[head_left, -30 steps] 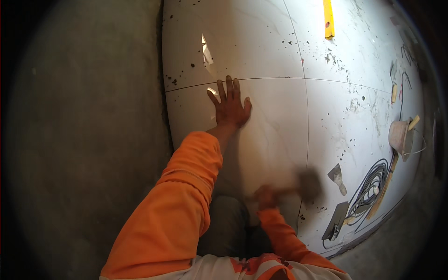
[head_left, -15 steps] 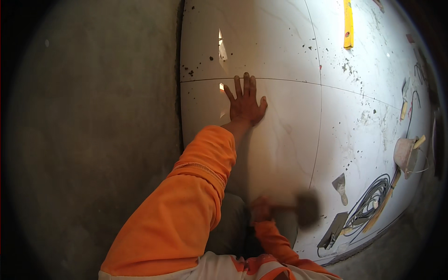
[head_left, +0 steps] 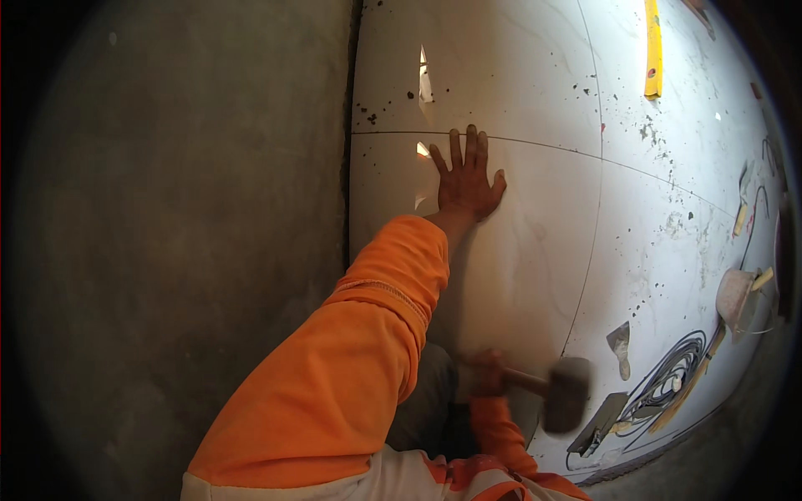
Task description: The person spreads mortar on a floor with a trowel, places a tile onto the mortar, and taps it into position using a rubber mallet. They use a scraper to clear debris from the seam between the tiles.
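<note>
1. Glossy white marble-look floor tile (head_left: 518, 250) takes up the middle of the frame; the left hand (head_left: 468, 179) lies flat on it with fingers spread, released and grasping nothing, fingertips at the thin grout joint toward the upper centre. A flat palm like this reads as bracing or feeling the tile.
2. Lower centre, the right hand (head_left: 484, 373) is clenched round the brown wooden handle of a dark-headed rubber mallet (head_left: 566, 392).
3. Its long axis runs nearly level across the frame, from the fist toward the right, dipping slightly. The head sits at the right end, close to the vertical joint; motion blur hides whether it touches the tile.
4. A grey trowel (head_left: 620, 342) and a coiled black cable (head_left: 668, 376) lie lower right, apart from both hands.
</note>
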{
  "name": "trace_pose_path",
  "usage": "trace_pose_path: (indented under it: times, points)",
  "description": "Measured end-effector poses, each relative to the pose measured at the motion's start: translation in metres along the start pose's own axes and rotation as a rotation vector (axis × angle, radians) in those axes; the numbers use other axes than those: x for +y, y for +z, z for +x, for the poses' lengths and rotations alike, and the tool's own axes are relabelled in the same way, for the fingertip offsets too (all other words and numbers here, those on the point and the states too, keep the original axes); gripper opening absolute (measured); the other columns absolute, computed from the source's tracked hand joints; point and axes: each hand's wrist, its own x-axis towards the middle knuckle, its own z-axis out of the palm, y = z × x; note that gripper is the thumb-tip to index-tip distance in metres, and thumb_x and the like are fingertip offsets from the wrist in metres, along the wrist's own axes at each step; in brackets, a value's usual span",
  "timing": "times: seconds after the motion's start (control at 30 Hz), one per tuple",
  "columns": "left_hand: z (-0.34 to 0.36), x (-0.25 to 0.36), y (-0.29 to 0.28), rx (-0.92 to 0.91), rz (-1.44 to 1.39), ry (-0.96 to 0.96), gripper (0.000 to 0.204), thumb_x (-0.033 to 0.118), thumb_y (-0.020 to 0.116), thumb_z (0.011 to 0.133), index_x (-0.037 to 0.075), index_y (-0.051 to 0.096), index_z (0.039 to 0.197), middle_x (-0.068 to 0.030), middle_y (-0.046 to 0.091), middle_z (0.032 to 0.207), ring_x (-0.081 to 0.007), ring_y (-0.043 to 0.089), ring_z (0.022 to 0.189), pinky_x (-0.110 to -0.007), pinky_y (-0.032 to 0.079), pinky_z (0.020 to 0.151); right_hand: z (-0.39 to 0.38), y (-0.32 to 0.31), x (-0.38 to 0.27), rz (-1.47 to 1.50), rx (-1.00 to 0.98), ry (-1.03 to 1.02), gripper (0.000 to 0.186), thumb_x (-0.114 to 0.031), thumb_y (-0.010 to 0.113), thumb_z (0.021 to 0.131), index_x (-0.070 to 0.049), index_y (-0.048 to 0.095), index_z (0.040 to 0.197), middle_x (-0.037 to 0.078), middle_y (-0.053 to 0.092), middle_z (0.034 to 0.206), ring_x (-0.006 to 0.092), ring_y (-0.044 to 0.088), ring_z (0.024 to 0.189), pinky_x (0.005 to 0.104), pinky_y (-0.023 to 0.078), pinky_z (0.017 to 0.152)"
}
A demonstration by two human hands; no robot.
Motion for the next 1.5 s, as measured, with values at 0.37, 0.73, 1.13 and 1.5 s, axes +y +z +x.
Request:
trace_pose_path:
  times: [0.37,0.73,1.13,1.5]
  points:
    - [-0.003,-0.012,0.006,0.051,-0.047,-0.069,0.079,0.049,0.035,0.092,0.001,0.013,0.15,-0.0148,0.007,0.159,-0.0335,0.002,0.147,-0.06,0.001,0.114,0.009,0.009,0.031,-0.019,-0.018,0.054,0.016,-0.02,0.058,0.088,-0.006,0.058,0.08,0.008,0.056,0.073,0.0241,0.054,0.063,0.0411,0.047,0.061]
    - [0.003,-0.123,-0.009,0.237,-0.007,-0.34,0.081,0.049,0.039,0.092,-0.004,0.014,0.149,-0.0208,0.011,0.157,-0.0329,0.008,0.146,-0.048,0.006,0.118,-0.004,-0.021,-0.027,-0.13,-0.05,0.157,0.015,-0.015,0.062,0.085,0.0,0.059,0.085,0.004,0.059,0.067,0.0202,0.057,0.067,0.0403,0.046,0.064]
    - [-0.033,-0.035,0.011,0.003,0.025,-0.113,0.081,0.048,0.039,0.092,-0.002,0.011,0.15,-0.0209,0.011,0.157,-0.0391,0.006,0.145,-0.06,0.002,0.114,0.0,-0.025,-0.051,0.018,0.171,0.217,0.023,-0.025,0.063,0.089,-0.007,0.056,0.076,0.002,0.054,0.067,0.0147,0.051,0.06,0.0336,0.045,0.057]
    - [0.033,0.082,0.025,0.007,-0.035,0.479,0.076,0.049,0.037,0.092,0.005,0.018,0.15,-0.0124,0.014,0.158,-0.0349,0.009,0.146,-0.054,0.003,0.118,0.0,-0.04,-0.095,0.284,0.088,0.313,0.028,-0.022,0.055,0.095,-0.004,0.052,0.073,0.002,0.046,0.057,0.0178,0.048,0.055,0.0318,0.042,0.056]
